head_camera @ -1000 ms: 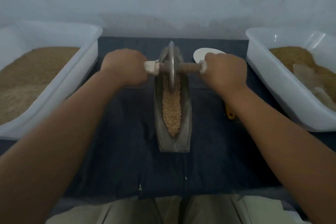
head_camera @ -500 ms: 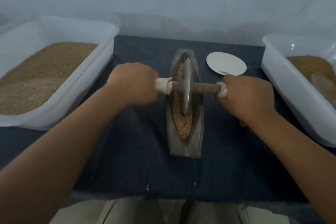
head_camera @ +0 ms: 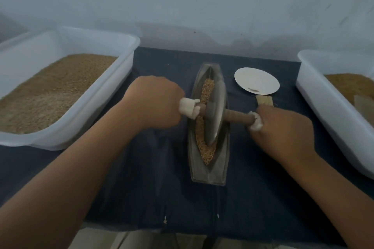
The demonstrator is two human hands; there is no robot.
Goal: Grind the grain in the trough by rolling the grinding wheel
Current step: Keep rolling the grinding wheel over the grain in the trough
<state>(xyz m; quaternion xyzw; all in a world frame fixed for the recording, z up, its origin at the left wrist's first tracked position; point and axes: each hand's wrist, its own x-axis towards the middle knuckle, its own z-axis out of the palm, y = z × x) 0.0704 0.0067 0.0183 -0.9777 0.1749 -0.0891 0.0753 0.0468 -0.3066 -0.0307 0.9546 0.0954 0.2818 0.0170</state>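
**Return stroke of the wheel.** A white tub of tan, grainy fill stood outside each hand: the left tub (head_camera: 129, 50) and the right tub (head_camera: 303, 70). Between the hands the trough (head_camera: 208, 174) lay lengthwise on a dark cloth (head_camera: 141, 188). The grinding wheel (head_camera: 215, 111), at the trough's far end a second earlier, had rolled back toward the person. It stood near mid-trough, tilted, its axle (head_camera: 238, 116) skewed. The left hand (head_camera: 153, 103) and right hand (head_camera: 283, 127) each gripped a wrapped axle end in a fist, the right nearer the body. Beyond the right hand lay a plate (head_camera: 257, 83) and, just past its knuckles, a brush (head_camera: 264, 100). The grain (head_camera: 206, 91) in the trough, beyond and before the wheel, looked still coarse, so further passes seemed needed.
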